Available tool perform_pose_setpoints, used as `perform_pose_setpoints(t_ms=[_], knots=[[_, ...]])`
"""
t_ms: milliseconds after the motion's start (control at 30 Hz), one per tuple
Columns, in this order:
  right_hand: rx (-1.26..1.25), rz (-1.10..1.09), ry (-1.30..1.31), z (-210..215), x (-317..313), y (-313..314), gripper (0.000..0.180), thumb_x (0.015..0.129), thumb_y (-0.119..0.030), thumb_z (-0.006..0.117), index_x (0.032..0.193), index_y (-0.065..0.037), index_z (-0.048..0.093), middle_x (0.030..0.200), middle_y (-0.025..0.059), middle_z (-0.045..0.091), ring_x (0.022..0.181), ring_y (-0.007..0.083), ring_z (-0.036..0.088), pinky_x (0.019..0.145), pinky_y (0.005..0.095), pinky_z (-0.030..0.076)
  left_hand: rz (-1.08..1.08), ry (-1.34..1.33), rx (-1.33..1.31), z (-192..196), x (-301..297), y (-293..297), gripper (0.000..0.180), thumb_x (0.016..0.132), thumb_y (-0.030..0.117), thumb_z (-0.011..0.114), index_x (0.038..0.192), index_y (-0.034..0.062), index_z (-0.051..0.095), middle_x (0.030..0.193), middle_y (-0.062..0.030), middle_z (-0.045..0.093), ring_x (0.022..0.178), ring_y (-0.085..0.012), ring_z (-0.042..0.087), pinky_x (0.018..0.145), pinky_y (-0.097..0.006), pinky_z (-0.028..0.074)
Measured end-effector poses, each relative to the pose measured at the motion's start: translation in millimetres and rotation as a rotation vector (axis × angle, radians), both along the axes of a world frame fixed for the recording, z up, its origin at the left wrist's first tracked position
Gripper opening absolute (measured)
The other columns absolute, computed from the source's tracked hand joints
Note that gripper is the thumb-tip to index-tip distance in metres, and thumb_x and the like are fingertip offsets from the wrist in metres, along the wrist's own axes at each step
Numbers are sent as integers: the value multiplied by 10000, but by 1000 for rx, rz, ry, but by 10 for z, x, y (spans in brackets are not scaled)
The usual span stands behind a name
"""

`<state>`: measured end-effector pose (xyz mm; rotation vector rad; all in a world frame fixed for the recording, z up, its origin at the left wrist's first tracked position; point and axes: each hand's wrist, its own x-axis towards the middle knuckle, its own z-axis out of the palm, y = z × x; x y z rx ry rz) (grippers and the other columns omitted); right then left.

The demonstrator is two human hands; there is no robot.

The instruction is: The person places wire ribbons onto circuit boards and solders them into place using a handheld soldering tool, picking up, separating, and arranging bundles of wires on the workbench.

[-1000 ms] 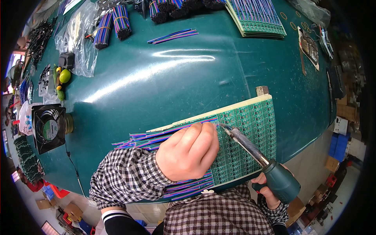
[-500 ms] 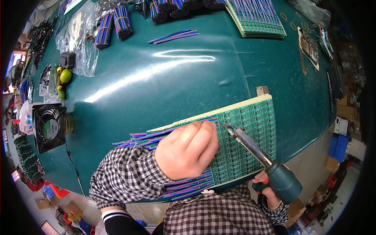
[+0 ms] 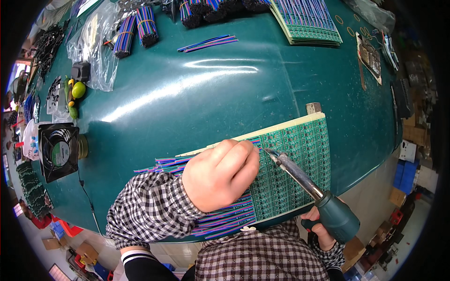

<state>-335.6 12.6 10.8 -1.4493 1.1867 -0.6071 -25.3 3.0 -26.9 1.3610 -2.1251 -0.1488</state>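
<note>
A green circuit board panel (image 3: 295, 164) with rows of small parts lies at the table's near edge. Blue, red and black wires (image 3: 229, 219) run from its left part out to the left. Over them is my left hand (image 3: 220, 175), fingers pinched together on wires at the board; the fingertips partly hide the grip. My right hand (image 3: 321, 229) is wrapped around the dark green handle of a soldering iron (image 3: 300, 178), coming from the lower right. Its metal tip sits close to my left fingertips, over the board; whether it touches is hard to tell.
Ahead lie loose wires (image 3: 208, 43), bundled wires (image 3: 146, 28) and stacked wired boards (image 3: 309, 23). A black fan (image 3: 59, 152) stands at the left, near a green fruit (image 3: 78, 90). A small block (image 3: 313, 108) touches the board's far edge. At the right is a solder-stained tray (image 3: 370, 58).
My left hand has shifted slightly left and up, its fingers still pinched. The soldering iron has moved a little left, its tip staying near my left fingertips.
</note>
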Motion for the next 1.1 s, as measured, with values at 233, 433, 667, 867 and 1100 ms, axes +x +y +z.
perform_pose_setpoints(t_ms=[233,433,667,867,1100], knots=[[-7,30,20,-35,-65,21,389,791,-322,874,961,1,738,868,97,739,751,228,724,685,351,567,-11,9,31,1,9,-11,363,706,63,686,1049,-54,704,1017,-136,640,862,-244,664,696,-322,587],[6,33,21,-41,-88,25,382,791,-336,873,961,-17,750,871,96,746,753,228,722,692,346,564,-9,-67,-61,-14,-23,-5,342,711,57,701,1034,-55,709,1005,-135,635,858,-238,663,686,-315,584],[4,-16,2,2,24,2,380,792,-339,871,961,-20,753,863,93,748,752,226,719,688,349,560,-35,-22,-53,-28,-1,-20,363,696,66,704,1036,-62,705,995,-133,632,851,-238,662,688,-314,584],[-26,-9,18,9,33,1,371,795,-349,865,955,-31,761,836,79,755,738,228,706,679,352,550,-40,-34,-59,-21,6,-23,366,692,63,703,1036,-60,705,990,-130,630,847,-236,661,680,-312,579],[-38,9,84,16,29,-7,360,796,-375,856,949,-60,776,824,55,757,738,227,698,682,356,547,-32,-59,-65,-14,-4,-20,357,693,58,709,1033,-52,707,990,-124,631,844,-230,660,670,-309,576]])
